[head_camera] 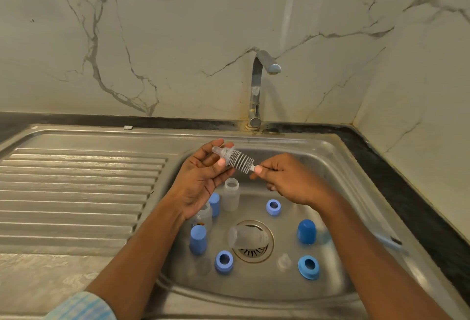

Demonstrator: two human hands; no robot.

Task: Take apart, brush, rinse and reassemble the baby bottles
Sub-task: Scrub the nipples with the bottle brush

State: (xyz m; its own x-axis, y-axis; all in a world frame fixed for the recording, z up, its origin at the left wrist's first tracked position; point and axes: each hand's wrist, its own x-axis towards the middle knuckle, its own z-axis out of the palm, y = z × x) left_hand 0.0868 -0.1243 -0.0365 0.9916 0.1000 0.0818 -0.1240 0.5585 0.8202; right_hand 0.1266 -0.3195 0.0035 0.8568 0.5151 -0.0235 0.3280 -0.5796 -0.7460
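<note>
Holding a clear teat [220,153] above the sink [338,156], the left hand [201,179] grips it while the right hand [282,179] pinches the brush [241,161] entering it; bottles [231,193] lie below.

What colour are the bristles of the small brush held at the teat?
Grey; the head view shows the brush, held against the teat, best.

A steel tap [255,90] is mounted behind the sink [339,164]; a ribbed drainboard [76,187] is set to its left, backed by a veined marble wall [178,34].
</note>
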